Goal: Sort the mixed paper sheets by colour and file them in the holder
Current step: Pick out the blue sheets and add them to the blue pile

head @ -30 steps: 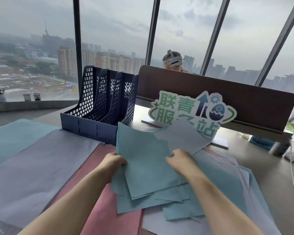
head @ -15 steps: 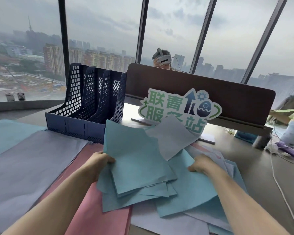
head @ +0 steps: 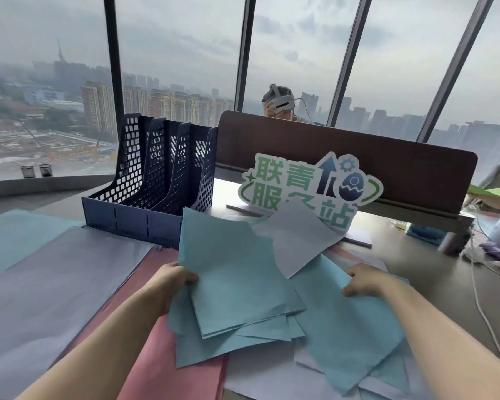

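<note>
Between the two hands lies the fan of teal sheets (head: pixel 243 284), its near edges spilling toward the person and its far corner raised toward the holder. The left hand (head: pixel 173 281) pinches the stack's left edge, thumb on top, so the sheets tilt up with their long axis running away from the person, slightly leftward. The right hand (head: pixel 364 280) has moved off the stack in the last second: it was on top of the teal sheets near their middle, and now grips the edge of a separate teal sheet (head: pixel 344 336) out to the right, fingers curled over it. That suggests another teal sheet is being gathered, so sorting goes on and filing has not begun. Just beyond the right hand a grey-white sheet (head: pixel 298 241) curls up (colour hard to judge in this light). Left of the left hand lie pink sheets (head: pixel 162 356) and lavender sheets (head: pixel 55 284). Farther off stands the blue holder (head: pixel 145 209), its slots apparently empty.
</note>
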Action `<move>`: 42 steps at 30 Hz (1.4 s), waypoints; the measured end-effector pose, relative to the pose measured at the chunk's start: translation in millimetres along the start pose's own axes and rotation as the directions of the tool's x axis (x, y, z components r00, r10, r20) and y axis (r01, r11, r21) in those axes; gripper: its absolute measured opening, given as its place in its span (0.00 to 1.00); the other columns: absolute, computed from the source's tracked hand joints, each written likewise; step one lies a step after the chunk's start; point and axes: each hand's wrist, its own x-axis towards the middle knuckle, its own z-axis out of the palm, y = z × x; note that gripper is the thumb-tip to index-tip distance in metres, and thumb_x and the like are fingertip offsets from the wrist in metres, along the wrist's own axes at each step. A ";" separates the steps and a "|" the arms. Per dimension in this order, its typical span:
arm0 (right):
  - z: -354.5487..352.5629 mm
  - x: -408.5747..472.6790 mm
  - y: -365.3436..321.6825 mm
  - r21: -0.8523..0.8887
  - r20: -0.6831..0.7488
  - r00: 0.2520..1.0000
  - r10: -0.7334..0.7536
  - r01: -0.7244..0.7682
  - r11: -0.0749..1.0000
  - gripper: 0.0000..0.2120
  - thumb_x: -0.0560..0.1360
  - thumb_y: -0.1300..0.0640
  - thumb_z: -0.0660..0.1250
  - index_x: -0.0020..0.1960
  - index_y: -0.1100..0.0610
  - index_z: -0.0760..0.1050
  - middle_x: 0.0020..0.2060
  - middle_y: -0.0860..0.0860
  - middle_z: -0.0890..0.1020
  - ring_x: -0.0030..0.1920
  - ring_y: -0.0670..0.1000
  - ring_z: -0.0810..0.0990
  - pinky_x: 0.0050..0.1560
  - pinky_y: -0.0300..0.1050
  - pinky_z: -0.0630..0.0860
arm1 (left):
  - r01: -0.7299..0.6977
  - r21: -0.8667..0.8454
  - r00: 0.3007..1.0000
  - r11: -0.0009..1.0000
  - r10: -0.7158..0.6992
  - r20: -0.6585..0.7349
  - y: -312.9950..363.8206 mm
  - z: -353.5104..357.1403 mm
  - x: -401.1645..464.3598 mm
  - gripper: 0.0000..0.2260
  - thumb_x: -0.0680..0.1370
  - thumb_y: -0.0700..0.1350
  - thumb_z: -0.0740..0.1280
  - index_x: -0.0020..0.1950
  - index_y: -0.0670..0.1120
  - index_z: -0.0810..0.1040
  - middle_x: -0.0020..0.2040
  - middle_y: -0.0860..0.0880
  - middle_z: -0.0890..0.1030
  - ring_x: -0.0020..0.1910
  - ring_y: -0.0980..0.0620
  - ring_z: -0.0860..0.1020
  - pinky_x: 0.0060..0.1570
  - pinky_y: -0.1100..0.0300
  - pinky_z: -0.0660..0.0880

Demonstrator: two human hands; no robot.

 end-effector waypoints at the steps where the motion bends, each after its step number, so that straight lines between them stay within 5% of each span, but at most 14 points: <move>1: -0.1 0.1 -1.1 -0.018 0.004 1.000 -0.009 0.009 1.000 0.18 0.63 0.44 0.70 0.51 0.49 0.78 0.51 0.47 0.82 0.51 0.49 0.80 0.54 0.42 0.77 | 0.002 -0.003 1.000 1.000 -0.002 0.000 0.1 0.0 -0.2 0.10 0.74 0.27 0.63 0.46 0.39 0.79 0.33 0.42 0.84 0.35 0.41 0.81 0.38 0.54 0.78; 6: -0.8 -3.2 -1.4 -0.056 -0.030 1.000 -0.009 0.007 0.998 0.28 0.64 0.36 0.74 0.54 0.49 0.67 0.54 0.46 0.74 0.58 0.51 0.75 0.56 0.45 0.71 | 0.001 -0.002 1.000 1.000 -0.001 0.006 1.5 0.6 -1.2 0.09 0.75 0.27 0.63 0.45 0.39 0.78 0.35 0.41 0.83 0.36 0.41 0.81 0.39 0.54 0.78; 11: -0.6 2.9 5.1 -0.044 -0.011 0.999 0.036 -0.036 0.998 0.28 0.58 0.30 0.74 0.36 0.51 0.68 0.35 0.45 0.74 0.36 0.46 0.72 0.32 0.42 0.64 | 0.008 -0.014 1.000 1.000 -0.008 0.010 2.0 0.5 -1.3 0.10 0.75 0.27 0.62 0.48 0.38 0.78 0.42 0.37 0.83 0.38 0.39 0.81 0.40 0.51 0.79; 13: 0.7 11.4 8.1 -0.049 -0.003 0.999 0.037 -0.037 0.998 0.34 0.49 0.25 0.71 0.38 0.52 0.71 0.39 0.47 0.76 0.39 0.47 0.75 0.35 0.42 0.68 | 0.007 -0.016 1.000 1.000 -0.007 0.006 1.9 0.3 -0.9 0.10 0.74 0.27 0.62 0.48 0.38 0.79 0.41 0.38 0.83 0.37 0.39 0.81 0.40 0.51 0.79; 15: 0.8 7.7 5.1 -0.073 0.000 0.999 0.039 -0.039 0.997 0.36 0.49 0.24 0.69 0.43 0.51 0.73 0.45 0.47 0.78 0.45 0.49 0.78 0.42 0.42 0.70 | 0.011 -0.013 1.000 1.000 -0.011 0.005 2.1 0.1 -1.9 0.10 0.74 0.27 0.62 0.48 0.38 0.78 0.42 0.37 0.83 0.38 0.39 0.81 0.41 0.51 0.79; 18: -0.4 -5.3 -0.3 -0.054 -0.045 0.999 -0.005 0.002 0.999 0.23 0.64 0.34 0.74 0.42 0.48 0.69 0.47 0.45 0.77 0.48 0.48 0.77 0.43 0.42 0.70 | 0.016 -0.007 1.000 1.000 -0.016 0.006 2.2 -0.3 -2.0 0.09 0.75 0.27 0.62 0.48 0.38 0.79 0.43 0.37 0.83 0.39 0.39 0.81 0.43 0.50 0.79; 22: 2.8 -2.7 -1.5 0.011 -0.181 0.982 -0.046 0.049 0.999 0.18 0.67 0.43 0.75 0.49 0.52 0.74 0.47 0.47 0.79 0.48 0.48 0.78 0.49 0.41 0.74 | 0.014 0.002 1.000 1.000 -0.014 0.009 2.7 -0.6 -2.3 0.10 0.74 0.28 0.62 0.49 0.38 0.79 0.44 0.37 0.83 0.40 0.38 0.82 0.46 0.48 0.79; 27: 5.8 4.8 12.7 0.254 -0.175 0.984 0.017 0.028 0.967 0.14 0.71 0.54 0.73 0.32 0.54 0.70 0.32 0.49 0.75 0.35 0.49 0.73 0.33 0.41 0.65 | 0.021 0.006 1.000 1.000 -0.021 -0.003 1.7 -1.2 -1.3 0.10 0.74 0.27 0.62 0.49 0.38 0.79 0.44 0.37 0.83 0.40 0.39 0.81 0.46 0.49 0.79; 31: 0.4 -4.8 40.1 0.332 -0.269 0.945 0.184 -0.088 0.939 0.03 0.75 0.59 0.68 0.47 0.53 0.78 0.41 0.53 0.79 0.36 0.48 0.77 0.31 0.38 0.70 | 0.027 0.010 1.000 1.000 -0.027 0.008 1.9 -3.4 -1.1 0.09 0.75 0.28 0.62 0.51 0.37 0.78 0.47 0.35 0.83 0.42 0.37 0.81 0.47 0.47 0.79; 35: -5.2 -23.2 67.6 0.505 -0.410 0.814 0.411 -0.173 0.846 0.08 0.78 0.60 0.63 0.44 0.62 0.78 0.39 0.60 0.77 0.46 0.60 0.78 0.38 0.43 0.70 | 0.027 0.050 1.000 0.998 -0.027 -0.001 2.3 -4.8 -0.5 0.09 0.75 0.29 0.64 0.53 0.35 0.78 0.48 0.35 0.82 0.43 0.36 0.81 0.48 0.48 0.78; 40: -11.9 -64.0 71.9 0.699 -0.662 0.499 0.560 0.140 0.701 0.10 0.74 0.57 0.61 0.39 0.62 0.77 0.38 0.62 0.77 0.40 0.61 0.72 0.41 0.48 0.66 | 0.000 0.066 0.999 0.998 -0.003 0.037 4.3 -4.3 -7.0 0.09 0.75 0.29 0.64 0.54 0.36 0.77 0.46 0.36 0.82 0.42 0.37 0.81 0.47 0.48 0.78; 42: -25.6 -72.1 70.3 0.705 -0.694 0.439 0.570 0.256 0.661 0.09 0.75 0.59 0.62 0.41 0.62 0.78 0.38 0.62 0.78 0.41 0.60 0.74 0.41 0.48 0.65 | -0.022 0.044 0.996 0.999 0.018 0.084 4.3 -4.8 -9.4 0.11 0.76 0.28 0.62 0.55 0.37 0.77 0.48 0.36 0.83 0.43 0.37 0.81 0.45 0.49 0.78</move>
